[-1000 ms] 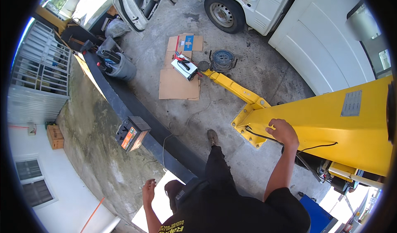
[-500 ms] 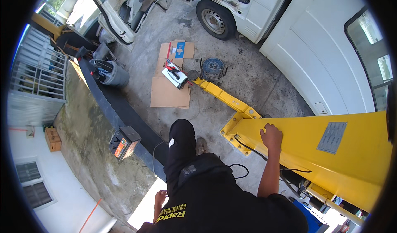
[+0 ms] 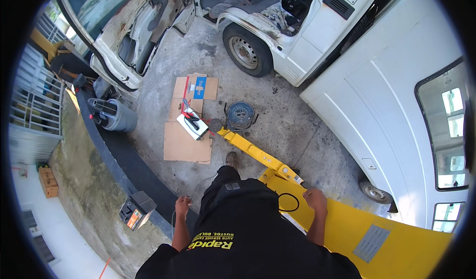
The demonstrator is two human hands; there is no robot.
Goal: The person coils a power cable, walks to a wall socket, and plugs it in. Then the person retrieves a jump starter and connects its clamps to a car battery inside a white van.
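My left hand (image 3: 182, 206) hangs beside my hip with its fingers loosely bent, and I see nothing in it. My right hand (image 3: 315, 199) is at the edge of the yellow lift post (image 3: 327, 224), its fingers half bent and no object showing in them; whether they touch the post is hard to tell. From the post's foot a yellow lift arm (image 3: 258, 153) reaches out to a round pad (image 3: 215, 125). Next to that pad, a white box-shaped device (image 3: 191, 127) with red and black clamps on top lies on flattened cardboard (image 3: 186, 147).
A blue cable reel (image 3: 241, 113) stands beyond the lift arm. The white van (image 3: 377, 100) fills the right, and a stripped door (image 3: 144, 36) stands open at far left. On the left ledge (image 3: 134, 162) is a car battery (image 3: 138, 210); near it stands a grey bucket (image 3: 121, 118).
I have moved forward, closer to the van. My left hand has come up and forward from low by my side. My right hand has slid from the post's top face to its edge.
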